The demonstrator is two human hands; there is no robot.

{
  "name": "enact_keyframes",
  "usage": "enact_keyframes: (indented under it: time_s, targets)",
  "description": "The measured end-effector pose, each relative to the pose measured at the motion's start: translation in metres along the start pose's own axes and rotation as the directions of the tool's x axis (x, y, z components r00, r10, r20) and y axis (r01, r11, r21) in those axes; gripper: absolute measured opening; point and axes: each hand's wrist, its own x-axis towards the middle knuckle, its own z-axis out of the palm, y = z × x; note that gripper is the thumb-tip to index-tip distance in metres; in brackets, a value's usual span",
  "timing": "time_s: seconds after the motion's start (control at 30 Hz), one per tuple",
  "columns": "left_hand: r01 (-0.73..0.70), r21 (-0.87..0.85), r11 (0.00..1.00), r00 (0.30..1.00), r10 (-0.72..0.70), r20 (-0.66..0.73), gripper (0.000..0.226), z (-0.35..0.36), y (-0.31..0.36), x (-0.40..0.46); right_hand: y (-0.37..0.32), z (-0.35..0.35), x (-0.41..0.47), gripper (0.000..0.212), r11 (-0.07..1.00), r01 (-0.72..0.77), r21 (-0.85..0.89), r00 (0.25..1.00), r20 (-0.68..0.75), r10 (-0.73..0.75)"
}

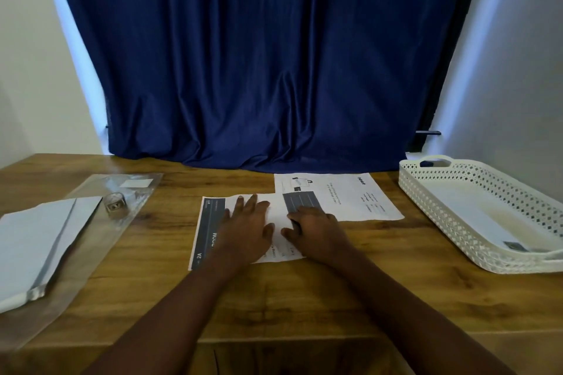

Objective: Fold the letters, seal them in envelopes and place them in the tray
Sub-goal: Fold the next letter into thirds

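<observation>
Left hand: the left hand (247, 224) is lying palm down on the white printed letter with dark header bars (213, 231); its fingers (253, 202) are spreading flat and gripping nothing.
Right hand: the right hand (315, 230) is pressing on the same sheet at its right side; its fingers (297, 221) are curling slightly onto the paper, and I cannot tell whether they are pinching an edge.
Letter in hand: it is lying on the brown wood-grain tabletop (289, 298) directly in front of the person, looking flat or at most partly folded; no finished crease is showing.
Second letter: a second white printed sheet (350, 198) is lying unfolded just behind and to the right, its near corner touching or slipping under the first.
Envelopes: a stack of white envelopes with grey flap strips (39, 246) is sitting at the left on a clear plastic sleeve (128, 192), well apart from the hands.
Small item: a small clear object (115, 205) is standing beside the stack; its purpose is not clear.
Tray: the white perforated plastic tray (426, 179) is sitting at the right edge, holding what appears to be at least one flat white envelope.
Progress judged: some output is apparently sitting in the tray already; two letters are awaiting folding, sealing and placing.
</observation>
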Motion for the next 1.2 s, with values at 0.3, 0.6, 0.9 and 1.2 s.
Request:
enact_keyframes:
  time_s: [0.3,0.6,0.9,1.2]
  targets:
    - [0.017,0.034,0.999,0.998,-0.019,0.059,0.059,-0.008,-0.05,-0.011,-0.084,0.011,0.023,0.051,0.947,0.171,0.272,0.985,-0.058,-0.161]
    - [0.062,0.154,0.986,0.981,-0.088,0.171,0.067,0.0,-0.078,-0.007,-0.004,0.018,0.047,0.072,1.0,-0.023,-0.012,0.995,0.096,0.024]
    - [0.142,0.235,0.961,0.985,-0.16,0.059,0.068,-0.012,-0.05,-0.017,0.004,0.005,0.033,0.057,0.992,-0.114,-0.047,0.978,-0.181,0.104]
    - [-0.042,0.123,0.992,0.983,0.019,0.181,0.073,0.008,-0.035,-0.035,-0.031,0.018,-0.001,0.064,0.988,0.137,0.074,0.987,0.08,-0.143]
